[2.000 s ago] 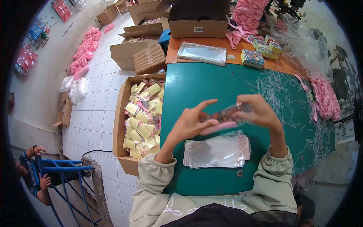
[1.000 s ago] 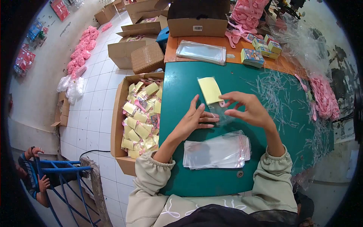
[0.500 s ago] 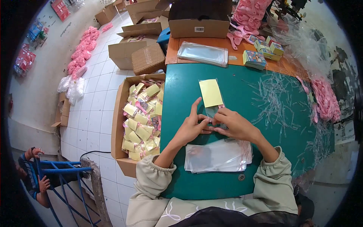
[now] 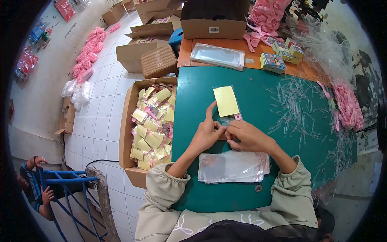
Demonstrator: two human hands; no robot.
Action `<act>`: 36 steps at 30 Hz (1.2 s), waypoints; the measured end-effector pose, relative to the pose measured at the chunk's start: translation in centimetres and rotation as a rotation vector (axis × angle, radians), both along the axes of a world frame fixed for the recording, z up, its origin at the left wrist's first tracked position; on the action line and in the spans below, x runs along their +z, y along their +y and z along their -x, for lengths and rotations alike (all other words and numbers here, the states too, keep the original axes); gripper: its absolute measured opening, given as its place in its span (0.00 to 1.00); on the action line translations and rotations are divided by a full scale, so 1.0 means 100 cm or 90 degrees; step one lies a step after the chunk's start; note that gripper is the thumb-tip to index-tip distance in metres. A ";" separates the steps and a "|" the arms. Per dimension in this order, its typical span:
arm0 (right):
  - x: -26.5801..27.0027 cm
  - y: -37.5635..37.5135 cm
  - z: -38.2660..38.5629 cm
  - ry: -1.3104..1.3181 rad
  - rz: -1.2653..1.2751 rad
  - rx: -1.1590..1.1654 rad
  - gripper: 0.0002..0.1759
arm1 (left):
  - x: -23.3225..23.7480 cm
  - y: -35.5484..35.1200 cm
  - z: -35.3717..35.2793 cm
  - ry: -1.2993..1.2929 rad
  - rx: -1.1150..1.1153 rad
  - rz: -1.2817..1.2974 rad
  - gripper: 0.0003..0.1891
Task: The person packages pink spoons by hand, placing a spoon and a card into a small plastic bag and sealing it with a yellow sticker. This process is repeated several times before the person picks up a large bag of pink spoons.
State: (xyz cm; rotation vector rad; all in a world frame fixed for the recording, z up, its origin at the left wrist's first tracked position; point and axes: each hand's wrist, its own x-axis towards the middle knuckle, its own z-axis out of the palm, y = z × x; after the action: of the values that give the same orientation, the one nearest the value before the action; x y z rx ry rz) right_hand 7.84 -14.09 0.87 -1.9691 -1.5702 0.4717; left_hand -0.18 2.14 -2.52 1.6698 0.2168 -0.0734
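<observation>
A clear plastic bag [image 4: 225,119] with a yellow card [image 4: 226,101] and a pink handle end [image 4: 238,117] inside lies on the green table. My left hand [image 4: 208,132] pinches the bag's near end between thumb and curled fingers, its index finger stretched along the card's left edge. Close against it, my right hand [image 4: 245,134] has its fingertips pressed together on the same end of the bag. Just below both hands rests a stack of flat clear bags [image 4: 231,167].
Left of the green table [image 4: 258,86] stands a carton [image 4: 125,141] of filled packets. Clear plastic strips [image 4: 296,109] and pink spoons [image 4: 348,107] lie at the right. Card stacks [image 4: 273,63] sit at the back. A person [image 4: 34,185] is at the far left by blue bars.
My hands have shifted slightly at the bag's near end, and the pink handle end below the card shows more clearly. The view has moved a little.
</observation>
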 end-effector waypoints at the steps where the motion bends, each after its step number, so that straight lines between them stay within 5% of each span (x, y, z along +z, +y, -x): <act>1: 0.000 -0.001 -0.003 0.011 0.011 0.021 0.07 | 0.003 -0.001 0.000 -0.001 0.004 0.002 0.37; 8: 0.047 -0.053 -0.074 0.357 0.036 0.111 0.10 | 0.005 -0.004 0.002 0.005 0.013 0.110 0.33; 10: 0.057 -0.101 -0.107 0.402 -0.008 -0.039 0.08 | 0.003 -0.002 0.002 -0.020 0.010 0.112 0.28; 12: 0.053 -0.146 -0.135 0.273 -0.038 -0.337 0.03 | -0.001 0.000 0.000 -0.008 -0.015 0.094 0.21; 14: 0.010 -0.219 -0.165 -0.599 0.502 -0.716 0.06 | -0.001 -0.001 -0.001 0.009 -0.026 0.095 0.16; 16: 0.000 -0.252 -0.173 -0.513 0.315 -0.639 0.11 | 0.003 0.000 -0.001 0.033 -0.035 0.105 0.12; 20: 0.043 -0.145 -0.103 -0.331 0.066 -0.380 0.23 | -0.002 0.002 -0.004 0.044 -0.028 0.170 0.09; 23: 0.034 -0.062 -0.065 -0.009 0.000 -0.184 0.29 | 0.003 0.005 -0.006 0.039 0.012 0.260 0.08; 25: 0.017 -0.033 -0.039 0.056 0.015 -0.151 0.31 | 0.007 0.008 0.000 0.026 0.028 0.323 0.08; 32: -0.016 -0.023 -0.036 -0.018 -0.149 -0.171 0.12 | 0.013 0.017 0.002 0.025 -0.041 0.347 0.09; 36: -0.009 -0.022 -0.035 0.073 -0.161 -0.187 0.09 | 0.002 0.012 0.001 -0.025 0.007 0.150 0.11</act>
State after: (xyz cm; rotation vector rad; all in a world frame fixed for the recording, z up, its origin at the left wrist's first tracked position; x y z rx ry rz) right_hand 11.34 -16.31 0.02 -1.8978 -1.1802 0.2477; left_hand -0.30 3.38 -2.30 1.4342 0.1807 -0.0557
